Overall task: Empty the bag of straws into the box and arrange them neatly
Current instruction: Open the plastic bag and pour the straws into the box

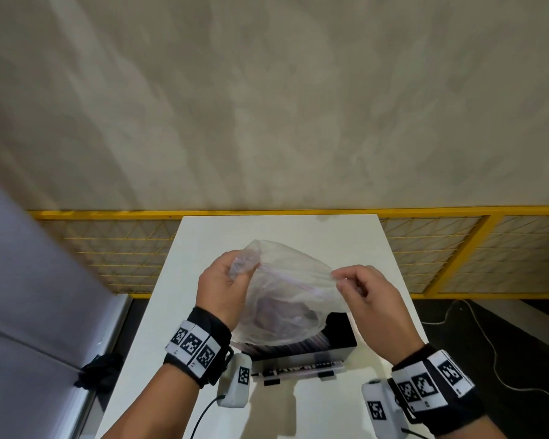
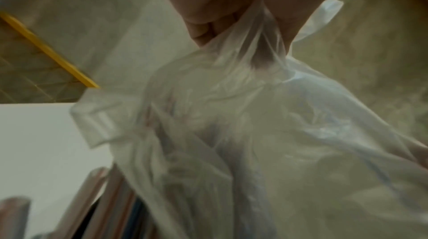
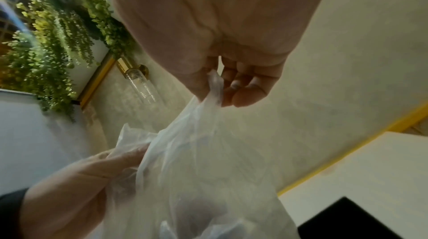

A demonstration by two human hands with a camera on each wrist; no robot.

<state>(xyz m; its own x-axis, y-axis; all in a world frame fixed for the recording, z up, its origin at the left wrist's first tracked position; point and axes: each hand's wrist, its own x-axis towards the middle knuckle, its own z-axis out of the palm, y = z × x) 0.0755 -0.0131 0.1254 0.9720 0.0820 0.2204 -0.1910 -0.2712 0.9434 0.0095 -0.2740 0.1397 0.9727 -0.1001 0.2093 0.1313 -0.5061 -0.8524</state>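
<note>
Your thin, clear plastic bag (image 1: 282, 296) hangs crumpled in the air, pinched at its upper corners at 10 and 2 o'clock, its loose lower end drooping into the box below. The black open-topped box (image 1: 301, 346) sits on the white surface (image 1: 346, 245) toward 6 o'clock. Pale pinkish straws (image 2: 102, 204) lie lengthwise inside the box, blurred, partly hidden by the bag.

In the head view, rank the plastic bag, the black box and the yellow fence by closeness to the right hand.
From the right hand:
1. plastic bag, pinched in its fingers, to its left.
2. black box, on the table just below it.
3. yellow fence, beyond the table's far edge.
</note>
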